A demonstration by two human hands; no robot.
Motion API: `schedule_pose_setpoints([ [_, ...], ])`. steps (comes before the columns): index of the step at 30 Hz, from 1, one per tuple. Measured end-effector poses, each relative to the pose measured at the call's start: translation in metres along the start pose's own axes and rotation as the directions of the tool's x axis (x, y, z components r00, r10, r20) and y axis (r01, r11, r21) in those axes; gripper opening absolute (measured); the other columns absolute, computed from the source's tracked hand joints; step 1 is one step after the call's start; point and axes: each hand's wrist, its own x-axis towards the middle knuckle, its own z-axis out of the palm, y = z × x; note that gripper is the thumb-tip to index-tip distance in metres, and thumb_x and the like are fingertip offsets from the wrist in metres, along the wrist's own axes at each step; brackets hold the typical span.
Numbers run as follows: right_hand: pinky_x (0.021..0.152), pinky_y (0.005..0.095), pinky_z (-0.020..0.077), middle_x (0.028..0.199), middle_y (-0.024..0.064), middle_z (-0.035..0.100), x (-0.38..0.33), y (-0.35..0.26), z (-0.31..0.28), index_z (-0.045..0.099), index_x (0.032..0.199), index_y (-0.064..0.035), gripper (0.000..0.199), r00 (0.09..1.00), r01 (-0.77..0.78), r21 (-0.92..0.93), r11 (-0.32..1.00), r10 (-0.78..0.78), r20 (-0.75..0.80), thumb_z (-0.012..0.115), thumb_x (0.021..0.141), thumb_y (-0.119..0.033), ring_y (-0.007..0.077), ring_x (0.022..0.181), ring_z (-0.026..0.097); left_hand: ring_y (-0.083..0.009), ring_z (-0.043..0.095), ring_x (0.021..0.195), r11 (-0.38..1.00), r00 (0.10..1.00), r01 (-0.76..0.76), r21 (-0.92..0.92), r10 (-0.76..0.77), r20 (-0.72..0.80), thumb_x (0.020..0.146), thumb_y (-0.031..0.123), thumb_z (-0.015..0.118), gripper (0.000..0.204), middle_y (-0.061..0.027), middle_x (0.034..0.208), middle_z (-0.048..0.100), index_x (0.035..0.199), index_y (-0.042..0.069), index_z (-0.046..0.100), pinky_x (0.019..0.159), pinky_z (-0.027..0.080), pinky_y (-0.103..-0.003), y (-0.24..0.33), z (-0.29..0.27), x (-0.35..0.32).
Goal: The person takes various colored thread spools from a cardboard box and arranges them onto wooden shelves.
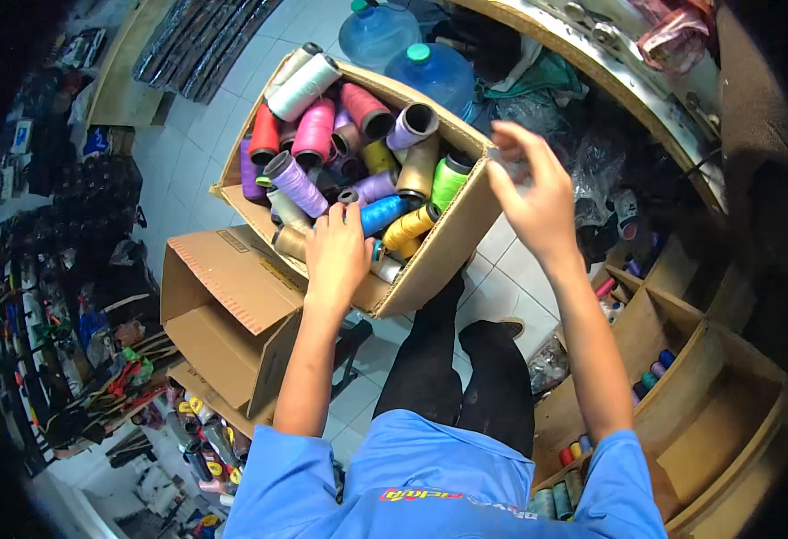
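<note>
A cardboard box [443, 247] full of thread spools stands before me. My left hand [337, 251] reaches over its near wall, fingers bent down around the left end of a blue thread spool [382, 215]. A yellow thread spool [412, 228] and a light purple thread spool [296, 184] lie close by. At the box's right corner is my right hand [533, 184], thumb and fingers apart, with no spool in it. Its thumb is by the cardboard edge; whether it touches cannot be told. White [305, 87], pink [314, 130] and green [449, 182] thread spools lie farther in.
An opened cardboard box [214, 346] sits at near left. Wooden shelf compartments [672, 404] with some spools stand at the right. Blue water jugs [430, 76] are behind the full box. More spools [205, 440] lie at lower left. White floor tiles [519, 278] show around my legs.
</note>
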Motion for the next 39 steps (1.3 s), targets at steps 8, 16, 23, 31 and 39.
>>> schedule_pose_setpoints([
  [8, 0.086, 0.0381, 0.0473, 0.111, 0.0146, 0.052, 0.051, 0.016, 0.063, 0.05, 0.118, -0.0081, 0.052, 0.921, 0.315, -0.398, 0.862, -0.176, 0.348, 0.066, 0.068, -0.009, 0.0308, 0.107, 0.051, -0.0354, 0.054, 0.098, 0.913, 0.994, 0.023, -0.407, -0.064, -0.088, 0.067, 0.016, 0.075, 0.05, -0.0172, 0.103, 0.056, 0.111, 0.002, 0.056, 0.085, 0.044, -0.041, -0.019, -0.012, -0.007],
  [16, 0.08, 0.0345, 0.0486, 0.098, 0.0128, 0.058, 0.046, 0.007, 0.032, 0.057, 0.104, -0.0054, 0.045, 0.978, 0.11, -0.088, 0.99, -0.092, 0.186, 0.071, 0.063, -0.017, 0.0275, 0.089, 0.06, -0.0148, 0.057, 0.094, 0.205, 0.94, 0.097, -0.974, -0.34, 0.022, 0.073, 0.01, 0.075, 0.052, -0.0096, 0.103, 0.059, 0.118, -0.002, 0.054, 0.08, 0.047, -0.028, -0.039, -0.056, -0.023],
  [23, 0.089, 0.0303, 0.0422, 0.107, 0.0095, 0.05, -0.038, 0.017, -0.038, 0.045, 0.117, 0.0021, 0.054, 0.912, -0.333, 0.696, 0.636, 0.406, 0.066, 0.071, 0.07, -0.005, 0.0178, 0.101, 0.051, -0.0252, 0.055, 0.106, -0.506, 0.991, -0.015, -0.862, -0.121, 0.054, 0.082, 0.015, 0.063, 0.045, -0.0118, 0.11, 0.053, 0.119, 0.001, 0.041, 0.088, 0.047, -0.038, 0.033, -0.048, 0.002],
  [31, 0.09, 0.0291, 0.0398, 0.108, 0.0071, 0.048, -0.102, -0.006, -0.068, 0.04, 0.117, -0.0019, 0.049, 0.771, -0.185, 0.929, 0.321, 0.633, -0.065, 0.065, 0.075, -0.001, 0.0142, 0.101, 0.049, -0.0211, 0.054, 0.103, -0.654, 0.991, 0.134, -0.745, 0.103, 0.089, 0.073, 0.004, 0.069, 0.05, -0.0112, 0.106, 0.054, 0.116, 0.002, 0.043, 0.084, 0.049, -0.04, 0.169, -0.04, 0.016],
  [39, 0.091, 0.0349, 0.0452, 0.113, 0.0107, 0.044, -0.141, -0.007, -0.082, 0.038, 0.107, -0.0044, 0.051, 0.713, -0.206, 0.533, 0.821, 0.499, -0.492, 0.071, 0.068, 0.005, 0.0187, 0.108, 0.048, -0.0162, 0.06, 0.086, -0.544, 0.938, 0.299, -0.784, 0.321, 0.134, 0.073, 0.006, 0.071, 0.043, -0.0059, 0.096, 0.058, 0.109, 0.003, 0.047, 0.078, 0.05, -0.032, 0.24, -0.011, 0.005],
])
